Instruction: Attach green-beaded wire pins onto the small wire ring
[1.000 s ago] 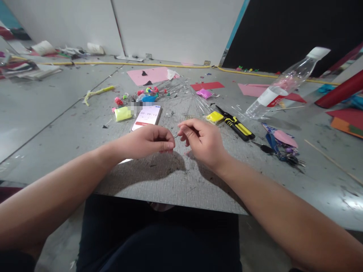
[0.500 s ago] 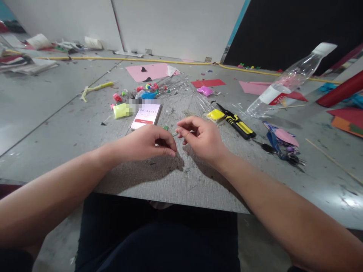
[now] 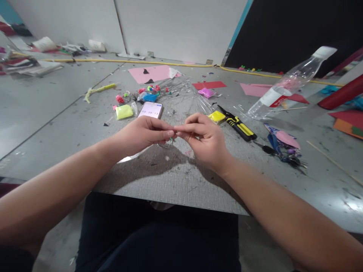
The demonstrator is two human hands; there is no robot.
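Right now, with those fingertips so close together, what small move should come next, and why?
Perhaps ease the right hand slightly aside while the left hand holds steady: their fingertips meet or nearly meet, hiding whatever lies between, and a small green piece barely shows beneath.

The left hand point(image 3: 138, 136) and right hand point(image 3: 206, 141) pinch a thin green-tipped piece point(image 3: 171, 139), fingertips together.
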